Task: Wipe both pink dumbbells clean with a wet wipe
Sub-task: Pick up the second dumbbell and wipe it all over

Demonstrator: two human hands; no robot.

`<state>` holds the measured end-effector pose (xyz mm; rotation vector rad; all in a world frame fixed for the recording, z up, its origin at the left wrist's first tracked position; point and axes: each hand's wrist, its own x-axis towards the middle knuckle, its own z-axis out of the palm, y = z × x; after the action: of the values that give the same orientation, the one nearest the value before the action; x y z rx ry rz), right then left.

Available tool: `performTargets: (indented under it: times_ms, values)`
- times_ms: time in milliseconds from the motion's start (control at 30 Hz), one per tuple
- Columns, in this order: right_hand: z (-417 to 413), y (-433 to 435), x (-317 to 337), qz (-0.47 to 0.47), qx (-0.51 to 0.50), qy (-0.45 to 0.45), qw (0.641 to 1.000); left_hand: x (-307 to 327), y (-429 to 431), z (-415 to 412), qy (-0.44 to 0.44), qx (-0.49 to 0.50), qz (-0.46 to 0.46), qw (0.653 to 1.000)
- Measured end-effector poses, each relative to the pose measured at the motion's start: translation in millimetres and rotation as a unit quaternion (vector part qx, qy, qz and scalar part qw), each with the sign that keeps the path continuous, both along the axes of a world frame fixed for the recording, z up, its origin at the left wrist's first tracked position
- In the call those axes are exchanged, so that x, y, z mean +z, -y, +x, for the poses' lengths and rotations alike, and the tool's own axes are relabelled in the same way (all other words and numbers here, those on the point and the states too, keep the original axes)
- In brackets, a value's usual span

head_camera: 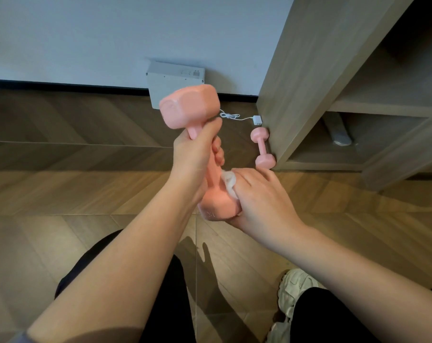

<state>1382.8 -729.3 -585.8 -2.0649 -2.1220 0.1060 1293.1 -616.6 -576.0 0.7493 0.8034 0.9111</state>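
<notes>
Dumbbell [190, 107], smooth pink, mid-frame: left hand [192, 154] wraps its handle; right hand [257, 196] presses crumpled white wipe [228, 180] against its lower head.

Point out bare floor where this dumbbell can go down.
Widest free patch: floor left of the left hand, below the baseboard. A smaller one lies between the cabinet and the shoe. Crowded: the corner by the cabinet, where the second dumbbell, charger and white box sit.
</notes>
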Motion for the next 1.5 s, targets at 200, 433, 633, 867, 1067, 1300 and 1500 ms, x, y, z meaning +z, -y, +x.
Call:
performTargets:
  times_ms: [200,433,633,867,1067,1300,1500]
  values:
    - [14.7,-4.0,12.6,-0.062,0.039,-0.264,0.962,-0.9,-13.7,-17.9,0.144,-0.198,0.002,0.969]
    - [5.3,-2.6,0.4,0.034,0.002,-0.156,0.987,2.4,-10.1,-14.1,0.08,-0.15,0.012,0.985]
    - [0.1,-0.1,-1.5,-0.045,0.039,-0.053,0.997,-4.1,-4.4,-13.0,0.03,-0.056,0.04,0.997]
    - [-5.2,4.2,-1.6,0.08,0.02,-0.019,0.996,-0.7,-4.1,-11.6,-0.013,0.0,0.043,0.999]
    - [-5.0,-4.1,-3.1,-0.042,0.018,0.016,0.999,1.2,-0.1,-11.7,-0.028,0.003,0.044,0.999]
    - [-13.9,0.8,-9.1,0.056,-0.006,0.016,0.998,-4.0,-6.0,-12.5,-0.043,0.068,-0.008,0.997]
    - [-1.3,-14.0,-1.3,-0.012,-0.015,-0.093,0.995,-6.3,-17.1,-18.0,0.076,-0.056,0.015,0.995]
